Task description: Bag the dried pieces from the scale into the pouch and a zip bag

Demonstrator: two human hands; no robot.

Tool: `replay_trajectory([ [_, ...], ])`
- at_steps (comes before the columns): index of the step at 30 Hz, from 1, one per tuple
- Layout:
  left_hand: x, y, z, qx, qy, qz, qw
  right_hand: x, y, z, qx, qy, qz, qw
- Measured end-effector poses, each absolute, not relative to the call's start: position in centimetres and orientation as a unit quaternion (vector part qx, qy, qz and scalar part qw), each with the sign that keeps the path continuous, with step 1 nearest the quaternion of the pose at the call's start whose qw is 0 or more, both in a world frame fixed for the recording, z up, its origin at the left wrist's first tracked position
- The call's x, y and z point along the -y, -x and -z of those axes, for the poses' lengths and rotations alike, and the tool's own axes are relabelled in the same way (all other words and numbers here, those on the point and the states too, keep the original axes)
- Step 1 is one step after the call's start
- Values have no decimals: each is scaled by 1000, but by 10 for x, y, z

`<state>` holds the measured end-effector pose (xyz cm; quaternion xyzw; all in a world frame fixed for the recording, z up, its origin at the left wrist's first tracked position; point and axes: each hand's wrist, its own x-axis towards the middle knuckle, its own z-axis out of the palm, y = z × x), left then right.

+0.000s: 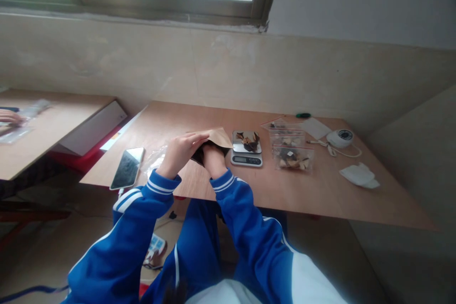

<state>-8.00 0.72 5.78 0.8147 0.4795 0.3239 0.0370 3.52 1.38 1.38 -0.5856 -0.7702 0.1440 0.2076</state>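
Observation:
A brown paper bag [221,137] lies on the table just left of a small digital scale [246,159], its mouth turned toward me. My left hand [182,151] grips the bag's upper edge, fingers closed along it. Into the opening reaches my right hand [214,160]; its fingers are hidden inside, so whatever they touch cannot be seen. Dried brown, curled pieces [248,141] sit in a small heap on the scale's metal plate. A crumpled clear plastic bag [154,159] is beside my left wrist.
Zip bags [294,159] with dried pieces lie right of the scale. Farther right are a white dome camera [340,137] with its cable and a crumpled white tissue [359,175]. A phone [127,168] lies at the left edge. Another person's hand [10,116] rests on the neighbouring table.

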Motion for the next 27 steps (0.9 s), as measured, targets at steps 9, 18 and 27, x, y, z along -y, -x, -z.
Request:
replay_trajectory([
  [9,-10,80,-80,-563,-782,-265,14,46,-61,-47,731,499,-202,420],
  [18,-15,91,-75,-567,-772,-287,-16,20,-152,11,684,596,-84,413],
  [27,-13,98,-69,-549,-777,-308,15,-46,-163,49,777,614,67,123],
])
